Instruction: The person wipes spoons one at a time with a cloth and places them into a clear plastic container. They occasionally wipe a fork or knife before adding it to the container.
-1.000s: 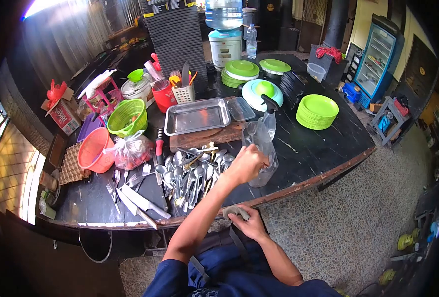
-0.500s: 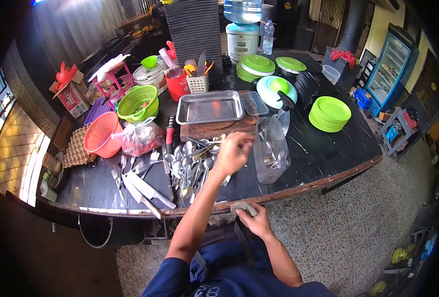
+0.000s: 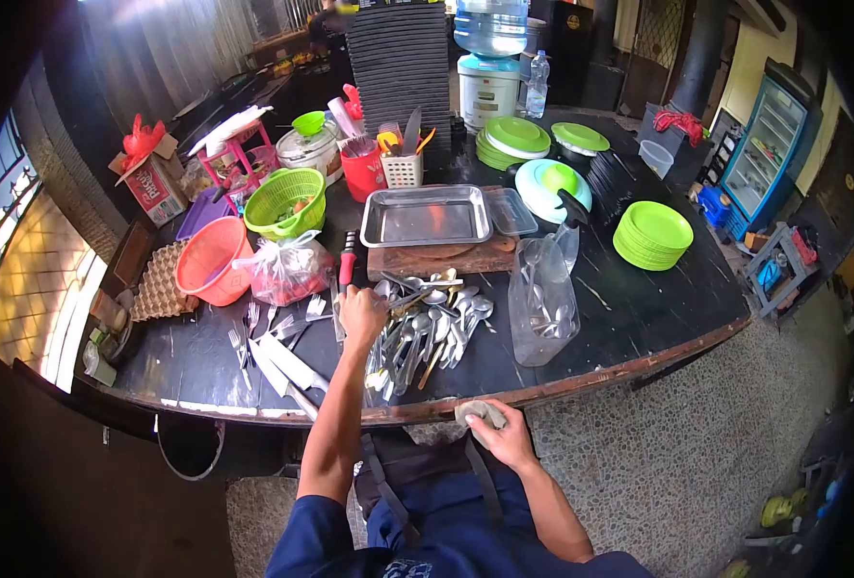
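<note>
My left hand point(image 3: 362, 313) is at the left side of a pile of metal spoons point(image 3: 432, 328), its fingers curled downward. What lies under those fingertips is hidden. Just beyond it points the red handle point(image 3: 348, 265) of a long tool lying on the table. Close to my body, my right hand point(image 3: 506, 438) grips a greyish cloth point(image 3: 481, 414) at the table's front edge. To the right of the pile, a clear plastic container point(image 3: 545, 337) has several spoons inside. Forks point(image 3: 251, 318) and two large knives point(image 3: 287, 364) lie to the left.
A metal tray point(image 3: 427, 217) rests on a wooden board point(image 3: 446, 258) behind the spoons. An orange basket point(image 3: 213, 260), a green basket point(image 3: 297, 217) and a filled plastic bag point(image 3: 290, 275) stand left. Green plates point(image 3: 652, 234) are stacked at right, beyond the container.
My left hand has moved left from near the clear container to the pile's left side. My right hand keeps the cloth near the table edge. The view has shifted slightly.
</note>
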A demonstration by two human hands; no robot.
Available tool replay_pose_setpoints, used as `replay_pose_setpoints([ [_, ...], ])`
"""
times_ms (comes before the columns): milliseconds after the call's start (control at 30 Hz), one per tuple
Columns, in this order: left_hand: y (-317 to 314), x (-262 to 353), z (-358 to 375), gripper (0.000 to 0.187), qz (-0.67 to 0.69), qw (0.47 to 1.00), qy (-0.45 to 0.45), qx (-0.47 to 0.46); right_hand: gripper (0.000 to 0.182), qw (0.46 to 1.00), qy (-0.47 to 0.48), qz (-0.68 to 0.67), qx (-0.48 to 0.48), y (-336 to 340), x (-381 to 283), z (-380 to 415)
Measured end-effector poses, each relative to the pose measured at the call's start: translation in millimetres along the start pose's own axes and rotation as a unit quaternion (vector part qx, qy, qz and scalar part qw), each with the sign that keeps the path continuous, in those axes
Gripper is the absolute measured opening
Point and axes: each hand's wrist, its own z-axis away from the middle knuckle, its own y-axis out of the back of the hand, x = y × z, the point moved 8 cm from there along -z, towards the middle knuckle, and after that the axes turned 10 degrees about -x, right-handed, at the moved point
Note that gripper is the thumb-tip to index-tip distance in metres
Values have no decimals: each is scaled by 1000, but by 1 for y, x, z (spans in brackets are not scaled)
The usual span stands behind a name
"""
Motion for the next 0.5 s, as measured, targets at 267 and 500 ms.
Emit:
replay_pose_setpoints([
  [267, -8, -31, -18, 8, 81, 994, 25, 71, 28, 1000, 5, -8, 2, 1, 12, -1],
  [500, -11, -26, -16, 13, -2, 999, -4, -46, 28, 1000, -15, -20, -4, -7, 4, -4],
])
